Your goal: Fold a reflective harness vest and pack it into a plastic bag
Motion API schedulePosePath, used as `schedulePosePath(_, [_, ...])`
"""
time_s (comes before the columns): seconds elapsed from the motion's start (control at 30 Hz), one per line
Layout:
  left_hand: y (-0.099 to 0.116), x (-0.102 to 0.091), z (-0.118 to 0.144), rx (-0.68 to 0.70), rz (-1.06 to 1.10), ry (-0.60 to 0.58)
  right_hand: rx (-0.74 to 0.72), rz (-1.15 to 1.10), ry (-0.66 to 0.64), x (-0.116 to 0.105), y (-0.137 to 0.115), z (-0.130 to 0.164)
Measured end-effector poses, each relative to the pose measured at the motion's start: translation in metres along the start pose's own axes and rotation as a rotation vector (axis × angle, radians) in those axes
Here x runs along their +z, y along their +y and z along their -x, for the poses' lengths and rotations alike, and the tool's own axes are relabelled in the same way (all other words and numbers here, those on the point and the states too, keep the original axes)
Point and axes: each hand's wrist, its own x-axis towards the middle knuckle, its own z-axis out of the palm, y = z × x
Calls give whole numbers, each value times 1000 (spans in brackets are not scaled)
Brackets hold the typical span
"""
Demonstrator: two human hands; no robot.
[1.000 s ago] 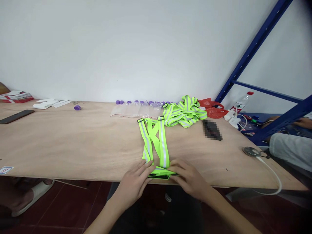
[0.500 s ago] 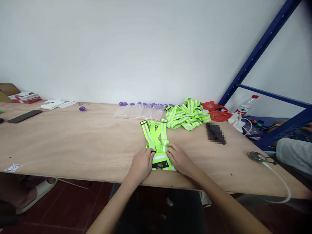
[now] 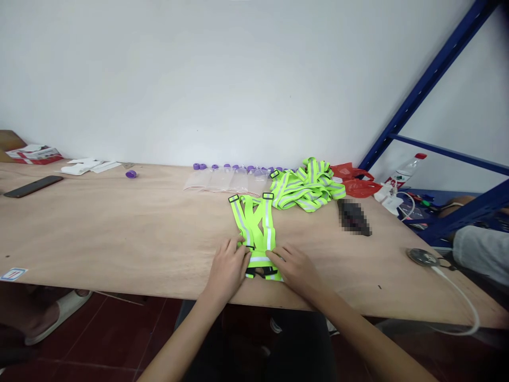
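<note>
Both hands press the reflective vest [image 3: 257, 233] flat

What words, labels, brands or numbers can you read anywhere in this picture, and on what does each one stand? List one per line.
Nothing can be read as text.
Sticker at the table's near edge: red marks, too small to read.
Bottle label: red and white, blurred.
Red and white box far left: print too small.
Dark thing beside the vest pile: pixelated.
</note>
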Motion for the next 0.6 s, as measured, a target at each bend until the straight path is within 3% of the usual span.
schedulePosePath(0.23, [0, -2, 9, 10, 76, -100, -21, -37, -4, -7, -3, 19])
schedulePosePath(0.6, [-14, -21, 37, 160, 142, -283, 50, -194, -118, -36, -14, 30])
